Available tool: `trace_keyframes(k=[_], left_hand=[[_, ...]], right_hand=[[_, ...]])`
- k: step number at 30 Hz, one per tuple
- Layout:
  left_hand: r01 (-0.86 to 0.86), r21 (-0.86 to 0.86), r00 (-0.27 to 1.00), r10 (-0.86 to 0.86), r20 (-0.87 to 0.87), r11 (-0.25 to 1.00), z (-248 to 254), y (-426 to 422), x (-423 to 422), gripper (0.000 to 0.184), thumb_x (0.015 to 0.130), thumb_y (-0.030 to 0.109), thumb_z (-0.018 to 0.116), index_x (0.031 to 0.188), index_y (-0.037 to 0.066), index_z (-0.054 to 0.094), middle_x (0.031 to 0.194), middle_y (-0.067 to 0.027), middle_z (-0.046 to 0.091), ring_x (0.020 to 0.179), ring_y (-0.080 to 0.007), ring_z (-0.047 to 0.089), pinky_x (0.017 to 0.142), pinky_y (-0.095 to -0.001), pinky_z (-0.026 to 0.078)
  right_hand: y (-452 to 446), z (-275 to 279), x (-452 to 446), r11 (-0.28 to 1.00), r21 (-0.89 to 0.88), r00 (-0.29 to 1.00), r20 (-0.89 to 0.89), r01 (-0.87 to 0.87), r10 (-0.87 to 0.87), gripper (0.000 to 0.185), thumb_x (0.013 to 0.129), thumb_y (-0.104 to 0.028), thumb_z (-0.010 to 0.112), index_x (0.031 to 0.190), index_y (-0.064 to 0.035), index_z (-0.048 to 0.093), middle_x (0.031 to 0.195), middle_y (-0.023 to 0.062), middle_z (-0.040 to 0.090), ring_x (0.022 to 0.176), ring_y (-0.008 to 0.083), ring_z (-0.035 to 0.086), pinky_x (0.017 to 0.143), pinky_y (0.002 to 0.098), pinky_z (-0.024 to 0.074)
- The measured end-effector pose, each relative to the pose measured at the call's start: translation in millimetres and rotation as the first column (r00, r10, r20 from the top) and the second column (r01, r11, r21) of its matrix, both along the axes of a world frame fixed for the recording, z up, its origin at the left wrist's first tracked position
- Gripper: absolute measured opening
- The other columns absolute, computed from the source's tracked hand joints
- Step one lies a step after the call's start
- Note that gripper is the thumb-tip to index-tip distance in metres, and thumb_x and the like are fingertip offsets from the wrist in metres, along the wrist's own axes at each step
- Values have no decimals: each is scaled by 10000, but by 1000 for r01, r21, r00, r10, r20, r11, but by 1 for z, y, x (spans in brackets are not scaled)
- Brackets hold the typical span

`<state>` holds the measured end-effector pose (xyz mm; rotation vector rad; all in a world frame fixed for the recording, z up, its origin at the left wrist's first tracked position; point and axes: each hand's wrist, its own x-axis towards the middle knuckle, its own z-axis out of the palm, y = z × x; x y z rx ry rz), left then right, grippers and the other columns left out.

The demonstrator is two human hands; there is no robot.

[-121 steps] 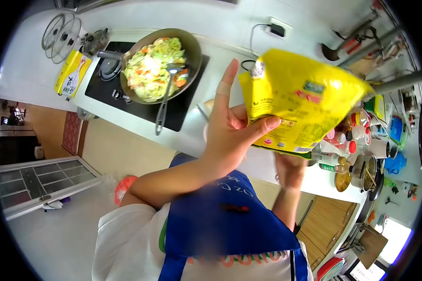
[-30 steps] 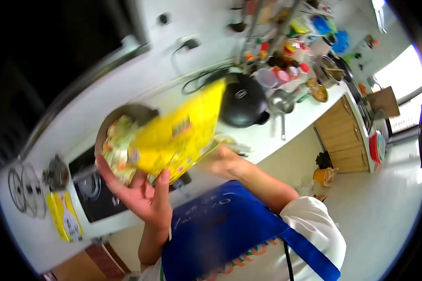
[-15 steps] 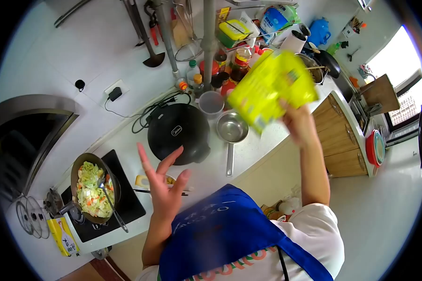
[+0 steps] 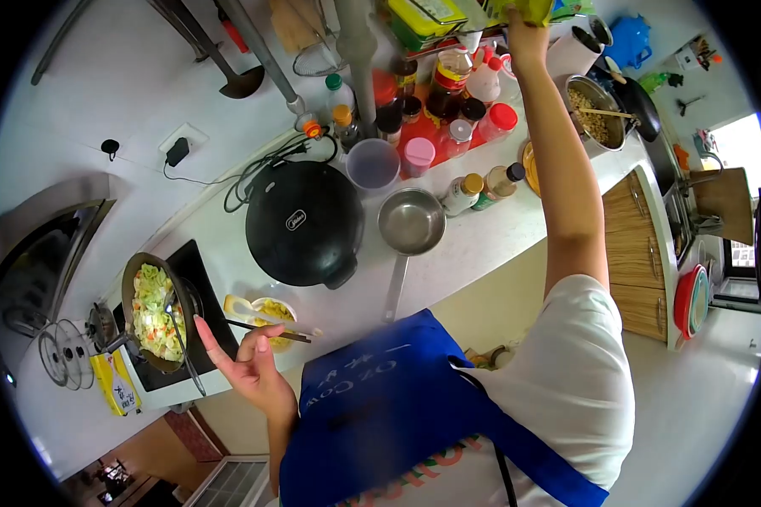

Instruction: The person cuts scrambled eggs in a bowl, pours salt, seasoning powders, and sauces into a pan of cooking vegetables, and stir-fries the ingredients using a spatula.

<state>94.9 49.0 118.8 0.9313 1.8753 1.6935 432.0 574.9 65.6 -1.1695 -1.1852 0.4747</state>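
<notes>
My left hand (image 4: 249, 367) is raised in front of the counter edge with its fingers apart and nothing in it, near a bowl of yellow food (image 4: 272, 313) with chopsticks. At the top, my right hand (image 4: 524, 32) reaches up to the rack and grips the yellow bag (image 4: 533, 10), which is partly cut off by the frame edge. To the left, a pan (image 4: 129, 296) on the black stove (image 4: 196, 270) holds chopped cabbage with orange bits (image 4: 154, 313). A metal spatula (image 4: 182, 338) rests in it.
A round black appliance (image 4: 304, 224) and a small steel saucepan (image 4: 412, 221) sit on the white counter (image 4: 490, 245). Beyond them are a plastic tub (image 4: 373, 165), sauce bottles and jars, and a steel pot of beans (image 4: 592, 118). Utensils hang on the wall.
My right hand has carried the yellow bag away from the stove, up and right to the rack. My left hand has let go of the bag and moved lower left. The view has swung right.
</notes>
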Motion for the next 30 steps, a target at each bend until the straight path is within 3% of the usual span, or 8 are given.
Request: trace_keyframes(k=[2,6,10,13,16,21,25,30], left_hand=[[1,-9,1000,-1,3,1000,-4,5,4,777,1006,108,553,1612,76,67,874,-83,715,929,-127,634,1027,-314,381],[19,-38,999,-18,31,999,-8,13,8,787,1020,138,557,1610,77,40,893,-85,729,950,-132,639,1041,-321,370],[15,-91,999,-10,52,996,-13,16,7,787,1023,144,558,1611,81,38,914,-85,733,962,-130,642,1047,-321,366],[2,-99,998,4,61,995,-19,17,4,780,1019,129,557,1612,87,52,925,-88,734,965,-129,644,1028,-315,378],[-18,-120,997,26,68,993,-20,16,2,771,1019,124,552,1612,88,61,922,-94,731,958,-131,644,1008,-309,390],[-68,-118,995,76,62,991,-24,14,2,763,1024,130,550,1612,86,66,911,-104,723,960,-137,644,1014,-309,389],[-75,-118,995,82,61,990,-27,13,5,769,1022,128,559,1612,88,69,908,-115,724,965,-150,648,1026,-324,389],[-70,-107,991,81,110,992,-21,16,10,794,1012,109,572,1612,88,53,915,-127,724,962,-163,654,1025,-334,397]], right_hand=[[8,7,0,986,-60,911,394,155,-119,422,932,-300,652,1266,-51,588,751,126,675,696,229,652,638,385,490],[-79,77,-53,939,-340,943,292,-52,157,303,929,-243,638,1123,-11,652,723,114,664,615,223,639,562,411,509],[-72,37,-34,937,347,895,426,-26,-133,411,900,-79,693,1259,17,516,1247,159,577,1130,259,587,912,351,506],[-111,4,-30,779,589,827,534,-217,-174,236,856,-155,703,984,10,592,963,142,671,889,307,653,763,400,510],[-122,-6,-38,957,-120,619,740,-263,263,167,888,-178,653,981,-39,643,890,124,687,839,331,668,764,408,520],[-54,-88,14,809,-580,-305,790,-92,532,635,771,-61,693,1382,-158,553,1429,103,483,1120,312,640,854,412,580],[-47,-111,9,763,-641,-452,706,-83,545,781,757,-13,690,1482,-112,415,1403,121,459,1115,330,638,899,396,560],[-34,-132,25,769,-586,-142,809,-253,570,722,739,6,700,1418,-53,464,1352,154,507,1129,368,616,948,432,524]])
